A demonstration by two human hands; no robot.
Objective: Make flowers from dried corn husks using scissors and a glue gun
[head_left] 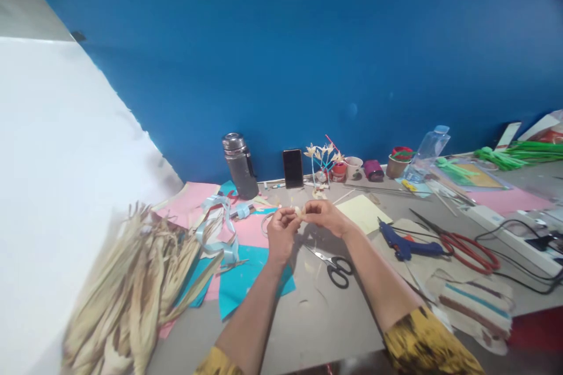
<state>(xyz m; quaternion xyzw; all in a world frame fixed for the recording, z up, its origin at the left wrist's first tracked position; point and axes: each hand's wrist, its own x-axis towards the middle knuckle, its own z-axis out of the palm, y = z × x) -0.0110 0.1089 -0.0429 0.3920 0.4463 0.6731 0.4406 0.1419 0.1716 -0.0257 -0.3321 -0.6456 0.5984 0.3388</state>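
Fingertips pinched, my left hand (pixel 281 233) and my right hand (pixel 328 218) meet over the middle of the table. Between them is a small pale piece (pixel 299 212) that looks like corn husk, largely covered by the fingers. Black-handled scissors (pixel 338 271) lie on the table just below my right hand. Behind the hands stand husk flowers (pixel 324 153) on thin pale-blue stems. To the left, a big pile of dried corn husks (pixel 141 293) spreads beside curled light-blue ribbon (pixel 226 228).
A thermos (pixel 241 165) and a phone (pixel 292 168) stand against the blue panel. At right are a blue glue gun (pixel 409 244), red-handled scissors (pixel 470 252), a power strip (pixel 514 240) with cables, a striped cloth (pixel 477 304) and a tilted plastic bottle (pixel 426 152). Blue paper (pixel 241 275) lies left.
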